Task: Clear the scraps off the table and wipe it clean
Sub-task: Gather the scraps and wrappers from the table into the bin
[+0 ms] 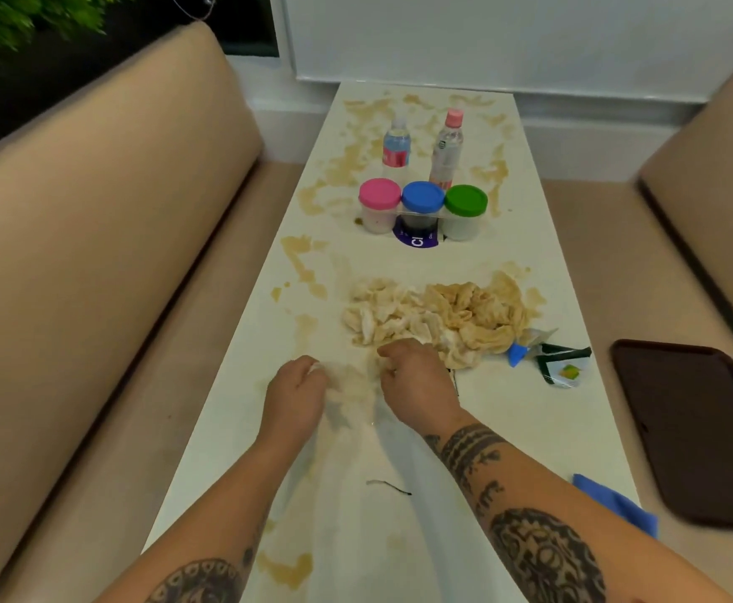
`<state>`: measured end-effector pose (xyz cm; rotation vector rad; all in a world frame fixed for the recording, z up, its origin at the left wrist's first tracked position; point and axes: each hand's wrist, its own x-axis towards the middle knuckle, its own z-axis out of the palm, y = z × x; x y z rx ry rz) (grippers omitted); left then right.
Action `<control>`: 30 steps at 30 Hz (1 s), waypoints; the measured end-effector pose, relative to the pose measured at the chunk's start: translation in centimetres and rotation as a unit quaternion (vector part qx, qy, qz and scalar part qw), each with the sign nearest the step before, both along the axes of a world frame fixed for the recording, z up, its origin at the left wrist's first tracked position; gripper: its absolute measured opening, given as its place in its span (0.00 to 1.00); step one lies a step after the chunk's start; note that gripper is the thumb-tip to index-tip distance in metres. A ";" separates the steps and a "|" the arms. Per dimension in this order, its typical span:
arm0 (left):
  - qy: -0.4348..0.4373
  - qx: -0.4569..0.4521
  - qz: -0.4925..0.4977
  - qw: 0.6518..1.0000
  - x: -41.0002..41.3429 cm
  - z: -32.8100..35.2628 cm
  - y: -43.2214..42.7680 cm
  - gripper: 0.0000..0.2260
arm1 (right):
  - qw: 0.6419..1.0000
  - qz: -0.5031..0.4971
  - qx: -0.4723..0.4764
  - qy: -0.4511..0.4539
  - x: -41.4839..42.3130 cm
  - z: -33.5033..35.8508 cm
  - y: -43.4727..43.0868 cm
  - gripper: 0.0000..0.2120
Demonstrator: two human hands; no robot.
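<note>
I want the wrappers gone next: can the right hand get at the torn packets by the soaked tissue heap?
Probably yes: the torn packets lie uncovered just right of the right hand, though it grips a tissue now.

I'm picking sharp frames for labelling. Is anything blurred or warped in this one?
Head view: both hands, left hand and right hand, and the tissue between them smear with motion; the jars stay sharp; wide-angle bending curves the table edges.
</note>
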<state>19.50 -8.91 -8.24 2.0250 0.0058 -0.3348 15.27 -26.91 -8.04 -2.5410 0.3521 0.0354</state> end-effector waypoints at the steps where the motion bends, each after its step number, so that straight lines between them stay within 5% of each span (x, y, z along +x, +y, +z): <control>1: 0.037 -0.022 0.029 0.999 -0.4 0.3 0.3 0.08 | 0.999 0.016 -0.049 0.011 0.5 0.0 0.1 0.19; 5: 0.133 -0.084 0.080 0.984 -1.5 1.2 1.1 0.20 | 0.980 0.052 -0.184 0.060 1.6 -0.1 0.7 0.19; 9: 0.083 -0.024 0.087 0.992 -1.8 1.9 1.3 0.23 | 0.974 0.072 -0.210 0.040 1.6 -0.3 1.1 0.13; 18: 0.083 -0.093 0.109 0.986 -0.5 2.2 0.0 0.05 | 0.991 -0.040 0.041 -0.121 -0.5 1.2 0.9 0.12; 23: 0.071 -0.102 0.058 0.991 1.1 1.8 -2.0 0.09 | 0.960 -0.115 0.196 -0.162 -1.6 1.5 0.5 0.08; 27: 0.053 -0.073 0.031 0.995 3.2 1.6 -4.7 0.01 | 0.920 -0.201 0.314 -0.123 -2.3 2.1 -0.3 0.08; 30: 0.043 -0.024 0.011 0.999 4.5 1.0 -6.8 0.08 | 0.895 -0.227 0.356 -0.144 -2.5 2.2 -1.1 0.07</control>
